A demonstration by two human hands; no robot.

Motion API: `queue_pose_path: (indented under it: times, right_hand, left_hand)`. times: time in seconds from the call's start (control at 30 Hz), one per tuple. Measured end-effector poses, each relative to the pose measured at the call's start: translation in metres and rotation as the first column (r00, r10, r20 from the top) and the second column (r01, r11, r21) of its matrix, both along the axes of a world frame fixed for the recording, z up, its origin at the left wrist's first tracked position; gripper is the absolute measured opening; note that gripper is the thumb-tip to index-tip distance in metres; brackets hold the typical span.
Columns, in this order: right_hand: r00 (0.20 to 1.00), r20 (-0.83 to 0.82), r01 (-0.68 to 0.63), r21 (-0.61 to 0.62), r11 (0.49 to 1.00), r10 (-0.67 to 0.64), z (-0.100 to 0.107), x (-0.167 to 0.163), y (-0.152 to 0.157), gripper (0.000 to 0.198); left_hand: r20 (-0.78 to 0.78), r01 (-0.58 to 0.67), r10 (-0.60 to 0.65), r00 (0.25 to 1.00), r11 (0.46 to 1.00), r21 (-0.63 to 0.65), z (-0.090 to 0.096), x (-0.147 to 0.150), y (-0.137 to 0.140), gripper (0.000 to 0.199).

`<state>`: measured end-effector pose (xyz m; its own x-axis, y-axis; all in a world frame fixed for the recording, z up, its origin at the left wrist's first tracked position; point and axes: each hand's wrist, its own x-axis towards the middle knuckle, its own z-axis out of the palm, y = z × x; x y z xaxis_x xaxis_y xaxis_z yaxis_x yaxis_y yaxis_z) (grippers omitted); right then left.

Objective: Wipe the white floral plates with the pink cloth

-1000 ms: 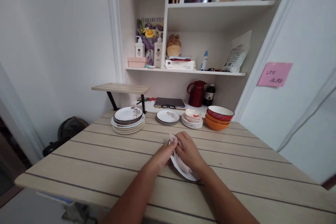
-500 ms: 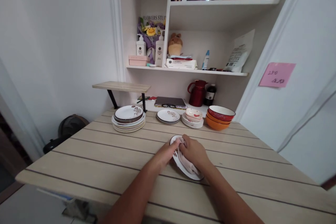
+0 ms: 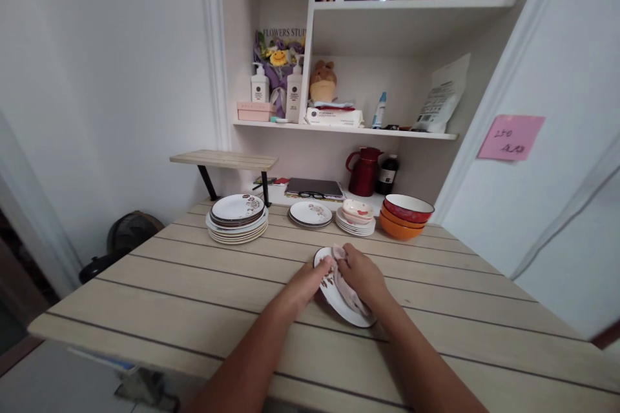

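Note:
A white plate (image 3: 334,299) with a dark rim and brown flower print is tilted above the table in front of me. My left hand (image 3: 310,282) grips its left edge, thumb on the upper face and the other fingers hidden beneath. Bunched in my right hand (image 3: 361,274) is a pale pink cloth (image 3: 345,285), pressed against the right part of the plate's face. The cloth trails down toward the plate's near rim.
Along the back of the slatted table (image 3: 194,297) stand a tall plate stack (image 3: 237,219), a low plate stack (image 3: 310,213), small dishes (image 3: 357,217) and stacked bowls (image 3: 405,216). Behind them are a red jug (image 3: 365,172), a dark bottle (image 3: 387,174) and a small raised shelf (image 3: 224,159).
My right hand and the cloth have shifted slightly right across the plate, baring more of its flower print. My left hand keeps its grip at the left edge.

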<state>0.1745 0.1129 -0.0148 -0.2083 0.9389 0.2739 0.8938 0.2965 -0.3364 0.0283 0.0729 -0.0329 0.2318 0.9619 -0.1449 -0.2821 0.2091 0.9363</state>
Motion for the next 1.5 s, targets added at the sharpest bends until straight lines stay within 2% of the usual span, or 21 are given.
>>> queue_pose_path:
  times: [0.17, 0.33, 0.47, 0.57, 0.73, 0.87, 0.97, 1.07, 1.13, 1.2, 1.3, 1.5]
  right_hand:
    - [1.000, 0.024, 0.000, -0.051, 0.999, 0.001, 0.001, 0.001, -0.006, 0.014]
    - [0.993, -0.024, -0.120, -0.038, 0.992, 0.119, 0.004, -0.007, -0.011, 0.012]
    - [0.972, -0.075, -0.221, 0.028, 0.975, 0.222, 0.004, -0.011, -0.009, 0.014]
    - [0.987, -0.054, -0.148, 0.035, 0.988, 0.150, 0.004, -0.009, -0.004, 0.018]
    - [1.000, -0.013, 0.022, -0.041, 0.999, -0.023, 0.001, 0.002, -0.003, 0.018]
    - [0.998, 0.015, 0.059, -0.099, 0.993, -0.058, 0.001, 0.005, -0.006, 0.017]
    - [1.000, 0.004, -0.021, -0.104, 0.994, 0.021, 0.004, 0.004, -0.009, 0.016]
    - [0.985, -0.048, -0.167, -0.090, 0.982, 0.164, 0.004, 0.002, -0.010, 0.014]
    - [0.953, -0.124, -0.284, -0.033, 0.958, 0.278, 0.002, 0.000, -0.008, 0.013]
    - [0.924, -0.178, -0.336, 0.047, 0.941, 0.339, -0.002, -0.001, -0.004, 0.012]
    - [0.944, -0.178, -0.263, 0.101, 0.959, 0.278, -0.008, -0.001, 0.003, 0.010]
    - [0.984, -0.150, -0.084, 0.105, 0.991, 0.099, -0.013, 0.006, 0.012, 0.013]
  left_hand:
    - [0.003, 0.019, -0.019, 1.000, 1.000, 0.002, 0.001, -0.001, -0.001, 0.054]
    - [0.014, 0.001, -0.001, 1.000, 1.000, 0.010, 0.002, -0.001, 0.000, 0.057]
    - [0.026, 0.007, -0.008, 1.000, 1.000, 0.020, 0.000, -0.002, 0.001, 0.060]
    - [0.010, 0.011, -0.011, 1.000, 1.000, 0.026, -0.002, -0.002, 0.002, 0.058]
    - [-0.002, 0.008, -0.008, 1.000, 1.000, 0.023, -0.004, -0.001, 0.002, 0.053]
    - [-0.002, 0.003, -0.003, 1.000, 1.000, 0.018, -0.002, -0.001, 0.000, 0.051]
    - [0.008, -0.002, 0.002, 1.000, 1.000, 0.016, 0.000, -0.001, -0.001, 0.050]
    - [0.023, -0.011, 0.011, 1.000, 1.000, 0.019, 0.003, -0.002, -0.001, 0.052]
    - [0.033, -0.020, 0.019, 0.999, 0.999, 0.027, 0.003, -0.002, 0.000, 0.054]
    - [0.041, -0.029, 0.028, 0.999, 0.999, 0.034, 0.003, -0.002, 0.000, 0.054]
    - [0.041, -0.036, 0.035, 0.999, 0.999, 0.029, 0.004, -0.002, 0.000, 0.053]
    - [0.029, -0.034, 0.033, 0.999, 0.999, 0.007, 0.007, 0.000, -0.004, 0.049]
